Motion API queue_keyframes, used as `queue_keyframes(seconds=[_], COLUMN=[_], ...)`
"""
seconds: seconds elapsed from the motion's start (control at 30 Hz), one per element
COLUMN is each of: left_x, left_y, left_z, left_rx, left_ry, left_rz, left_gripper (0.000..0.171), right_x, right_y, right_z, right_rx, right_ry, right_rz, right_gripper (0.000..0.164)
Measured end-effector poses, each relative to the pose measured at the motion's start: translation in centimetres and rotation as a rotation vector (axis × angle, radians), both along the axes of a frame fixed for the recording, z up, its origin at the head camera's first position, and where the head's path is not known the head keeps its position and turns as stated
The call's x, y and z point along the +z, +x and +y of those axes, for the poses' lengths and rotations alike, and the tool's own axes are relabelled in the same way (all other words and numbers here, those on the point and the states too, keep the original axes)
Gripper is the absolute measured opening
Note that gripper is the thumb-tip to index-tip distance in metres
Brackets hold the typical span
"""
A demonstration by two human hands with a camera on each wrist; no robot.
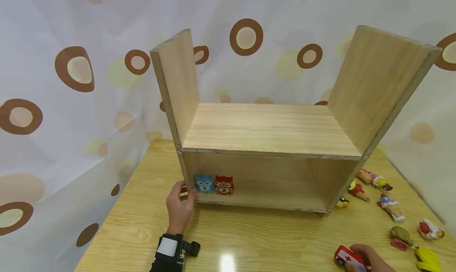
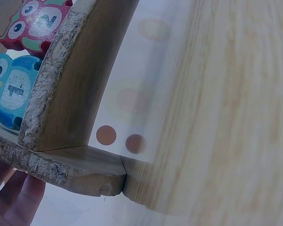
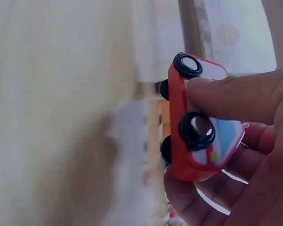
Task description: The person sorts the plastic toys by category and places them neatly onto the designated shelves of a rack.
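Observation:
My right hand [image 1: 370, 258] holds a red and white toy ambulance [image 1: 350, 258] with a red cross, low at the right of the head view. In the right wrist view the thumb presses one side of the ambulance [image 3: 198, 117], between its black wheels, and the fingers curl beneath. At the left side board of a wooden shelf [image 1: 260, 204], my left hand [image 1: 181, 204] grips the lower front edge, thumb at the front. Just inside that board stand a blue owl block marked 1 [image 1: 204, 184] and a red owl block marked 2 [image 1: 224, 185], side by side.
The shelf's two tall side boards rise above its middle board [image 1: 270, 125]. Right of it on the wooden table [image 1: 278, 240] lie several small toys, among them an ice-cream cone toy [image 1: 392, 208], a green and pink toy [image 1: 400, 238] and a yellow toy [image 1: 427, 259]. Patterned sheeting [image 1: 107, 157] hangs behind.

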State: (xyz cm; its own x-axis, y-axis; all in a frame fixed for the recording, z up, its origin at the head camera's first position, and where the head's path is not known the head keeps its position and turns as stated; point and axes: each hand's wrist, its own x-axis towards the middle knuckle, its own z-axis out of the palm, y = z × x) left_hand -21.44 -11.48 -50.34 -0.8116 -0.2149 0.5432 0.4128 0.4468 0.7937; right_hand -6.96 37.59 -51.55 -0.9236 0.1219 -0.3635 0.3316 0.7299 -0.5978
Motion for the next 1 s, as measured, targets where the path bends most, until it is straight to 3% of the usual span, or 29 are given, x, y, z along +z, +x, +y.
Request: queue_keyframes(seconds=[0.17, 0.3, 0.6, 0.73, 1.0], left_x=[-0.1, 0.0, 0.0, 0.1, 0.1], left_y=[0.0, -0.1, -0.1, -0.2, -0.1], left_z=[-0.1, -0.1, 0.0, 0.0, 0.0], left_rx=[0.0, -0.001, -0.002, -0.003, -0.004], left_ry=[0.0, -0.003, -0.006, -0.011, -0.007], left_rz=[0.007, 0.024, 0.016, 0.033, 0.028], left_gripper=[0.028, 0.028, 0.027, 0.027, 0.027], right_x=[2.5, 5.0, 9.8, 11.4, 13.3], right_y=[-0.4, -0.5, -2.8, -4.3, -6.6], right_z=[-3.0, -6.4, -12.1, -13.4, -15.4], right_rx=[-0.042, -0.066, 0.146, 0.196, 0.206], right_ry=[0.051, 0.078, 0.088, 0.079, 0.063], right_rz=[0.104, 0.279, 0.737, 0.832, 0.915], right_gripper=[0.06, 0.049, 0.032, 0.036, 0.038])
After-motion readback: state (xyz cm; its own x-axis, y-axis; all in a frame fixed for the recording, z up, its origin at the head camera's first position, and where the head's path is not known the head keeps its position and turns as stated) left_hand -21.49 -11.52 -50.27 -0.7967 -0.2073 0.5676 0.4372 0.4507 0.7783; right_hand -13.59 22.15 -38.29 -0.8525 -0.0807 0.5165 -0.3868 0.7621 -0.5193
